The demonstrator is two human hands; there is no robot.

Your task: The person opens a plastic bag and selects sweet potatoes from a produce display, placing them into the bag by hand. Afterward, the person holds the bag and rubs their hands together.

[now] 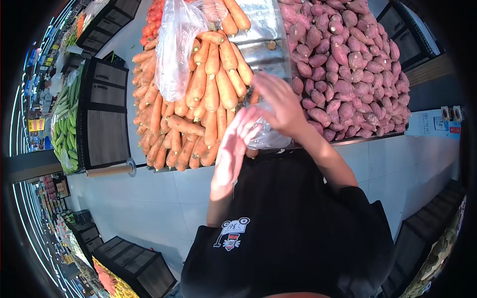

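Note:
My left hand (234,144) is raised over the near edge of the carrot pile (198,99), its fingers stretched out and nothing in them. My right hand (279,105) hovers just right of it, fingers extended and slightly blurred, also holding nothing. Below and between the two hands lies a clear plastic bag (271,138) at the stand's front edge, partly hidden by them. An orange carrot piece (254,95) shows between the hands. Another clear plastic bag (174,54) lies on top of the carrots, to the left.
Purple sweet potatoes (348,64) are heaped on the right, beyond a bare metal strip (263,35). Tomatoes (153,20) sit at the far left of the stand. A dark cabinet (105,109) with green cucumbers (67,119) stands left across the tiled floor (139,198).

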